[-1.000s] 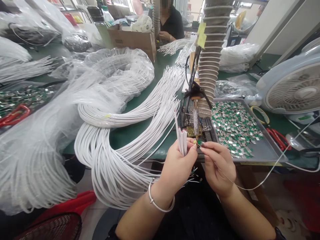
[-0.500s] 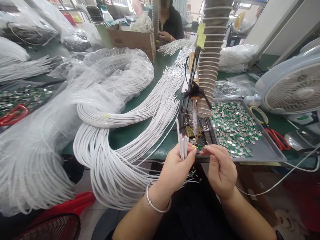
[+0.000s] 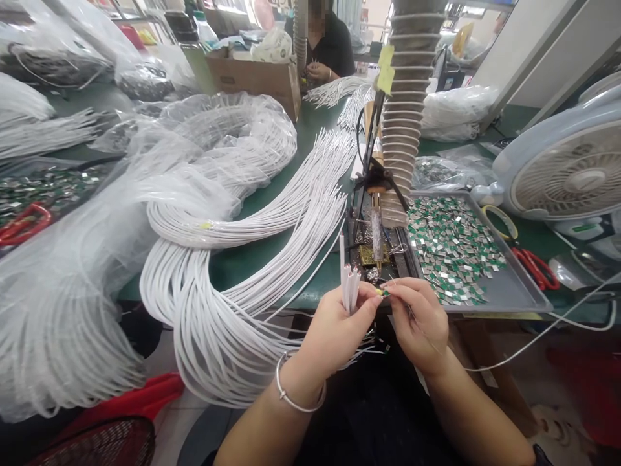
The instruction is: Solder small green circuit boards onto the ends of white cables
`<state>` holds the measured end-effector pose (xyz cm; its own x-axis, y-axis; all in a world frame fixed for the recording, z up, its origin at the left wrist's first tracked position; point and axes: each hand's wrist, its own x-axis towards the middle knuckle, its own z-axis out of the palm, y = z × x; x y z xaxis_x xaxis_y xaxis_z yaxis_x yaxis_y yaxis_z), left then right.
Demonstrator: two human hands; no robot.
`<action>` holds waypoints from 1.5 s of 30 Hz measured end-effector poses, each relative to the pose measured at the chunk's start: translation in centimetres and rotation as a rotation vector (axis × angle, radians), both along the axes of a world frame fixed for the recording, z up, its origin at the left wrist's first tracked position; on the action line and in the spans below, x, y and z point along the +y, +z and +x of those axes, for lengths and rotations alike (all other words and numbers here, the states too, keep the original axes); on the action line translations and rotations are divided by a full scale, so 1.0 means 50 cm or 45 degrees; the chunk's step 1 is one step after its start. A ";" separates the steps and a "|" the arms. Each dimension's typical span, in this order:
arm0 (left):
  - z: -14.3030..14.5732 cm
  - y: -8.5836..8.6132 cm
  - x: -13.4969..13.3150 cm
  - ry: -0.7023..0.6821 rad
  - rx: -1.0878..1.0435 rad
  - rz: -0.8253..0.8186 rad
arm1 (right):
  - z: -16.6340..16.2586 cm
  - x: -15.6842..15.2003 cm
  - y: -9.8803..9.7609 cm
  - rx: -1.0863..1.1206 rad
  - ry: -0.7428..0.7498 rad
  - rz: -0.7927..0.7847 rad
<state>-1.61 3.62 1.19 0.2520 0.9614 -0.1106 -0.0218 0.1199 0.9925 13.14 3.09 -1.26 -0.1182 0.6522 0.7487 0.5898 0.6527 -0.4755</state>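
Note:
My left hand (image 3: 334,330) is closed round a bundle of white cables (image 3: 350,288), their cut ends pointing up and one standing taller than the others. A small green circuit board (image 3: 386,293) shows at its thumb and fingertip, beside a yellow spot. My right hand (image 3: 421,320) is closed in a pinch, its fingertips at that board. Thin solder wire (image 3: 392,279) shows at these fingers; the fingers partly hide it. Just beyond the hands a soldering iron (image 3: 377,223) is held tip down in a stand.
A grey tray (image 3: 521,294) of small green boards stands at right, with red-handled scissors (image 3: 536,268) and a fan (image 3: 577,168) beyond. Long white cables (image 3: 218,310) cover the left side. A ribbed duct (image 3: 402,116) rises behind the iron. Across the table a person (image 3: 330,45) sits.
My right hand has moved left and closer to my left hand, its fingertips now meeting at the small board. My left hand keeps its hold on the cables.

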 end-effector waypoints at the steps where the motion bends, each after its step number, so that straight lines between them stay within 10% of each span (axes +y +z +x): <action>1: 0.000 0.003 0.001 -0.016 -0.009 -0.002 | -0.001 0.001 0.000 0.001 0.026 -0.011; 45: 0.010 0.047 0.018 0.190 0.107 0.098 | -0.009 0.007 0.011 0.115 0.063 -0.008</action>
